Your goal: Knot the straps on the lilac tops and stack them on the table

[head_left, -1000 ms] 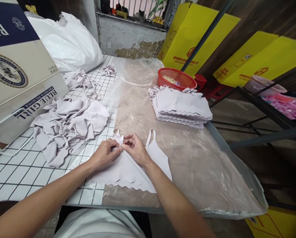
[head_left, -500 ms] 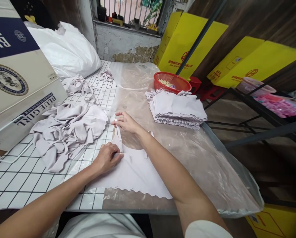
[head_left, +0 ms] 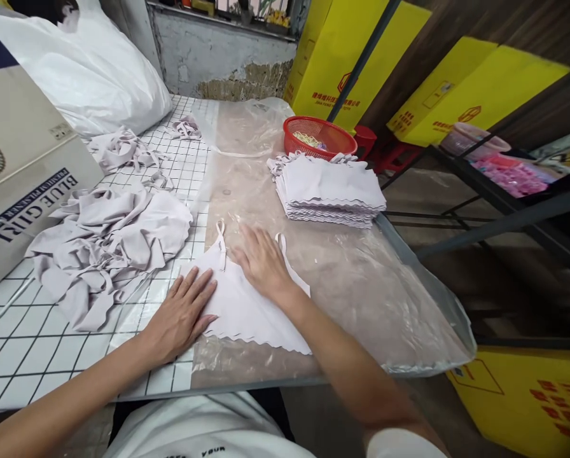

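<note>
A pale lilac camisole top (head_left: pixel 247 312) with thin straps and a wavy hem lies spread on the table in front of me. My left hand (head_left: pixel 182 315) rests flat on its left side, fingers stretched out. Over the upper middle of the top is my right hand (head_left: pixel 261 261), its fingers extended and partly smeared by motion. The left strap stands out beside it, and the right strap shows behind that hand. To the left lies a rumpled heap of the same fabric (head_left: pixel 108 248). A neat stack of folded tops (head_left: pixel 333 191) sits farther back on the right.
A red basket (head_left: pixel 320 137) stands behind the stack. On the left are a cardboard box (head_left: pixel 32 165) and a white plastic bag (head_left: pixel 89 70). Clear plastic sheeting (head_left: pixel 352 292) covers part of the table. A metal rack (head_left: pixel 499 222) and yellow boxes (head_left: pixel 480 95) are at the right.
My right hand has let go of the left strap and moved down onto the top. My left hand has opened from a pinch and now lies flat. The view has tilted downward.
</note>
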Action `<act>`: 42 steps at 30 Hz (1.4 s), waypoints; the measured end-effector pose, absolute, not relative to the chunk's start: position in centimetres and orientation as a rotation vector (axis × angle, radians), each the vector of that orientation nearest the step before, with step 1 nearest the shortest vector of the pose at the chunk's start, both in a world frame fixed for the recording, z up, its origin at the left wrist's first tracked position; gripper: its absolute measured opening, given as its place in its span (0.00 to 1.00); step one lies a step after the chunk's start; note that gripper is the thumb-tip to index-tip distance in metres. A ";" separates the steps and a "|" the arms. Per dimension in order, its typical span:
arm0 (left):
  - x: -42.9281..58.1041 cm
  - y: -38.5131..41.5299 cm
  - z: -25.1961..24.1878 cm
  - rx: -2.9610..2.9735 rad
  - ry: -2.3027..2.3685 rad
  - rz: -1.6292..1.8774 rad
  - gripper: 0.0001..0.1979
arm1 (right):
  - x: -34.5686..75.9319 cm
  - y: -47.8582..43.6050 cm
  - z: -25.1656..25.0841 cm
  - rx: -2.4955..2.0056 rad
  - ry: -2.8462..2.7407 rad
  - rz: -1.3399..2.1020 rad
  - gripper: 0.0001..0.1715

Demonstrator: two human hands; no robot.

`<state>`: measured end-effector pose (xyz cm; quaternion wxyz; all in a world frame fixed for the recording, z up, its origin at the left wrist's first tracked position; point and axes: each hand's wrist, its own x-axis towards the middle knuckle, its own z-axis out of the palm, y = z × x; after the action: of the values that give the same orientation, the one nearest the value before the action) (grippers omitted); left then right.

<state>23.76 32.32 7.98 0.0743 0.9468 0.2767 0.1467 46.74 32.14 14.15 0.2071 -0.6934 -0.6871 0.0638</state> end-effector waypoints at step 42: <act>49.6 31.5 12.0 2.823 1.243 0.172 0.18 | 78.3 19.4 11.1 -2.514 -0.875 0.084 0.09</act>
<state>49.60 31.51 12.03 0.0263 0.9134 0.4023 0.0556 78.33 19.41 11.11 0.2370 -0.9170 -0.3193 0.0306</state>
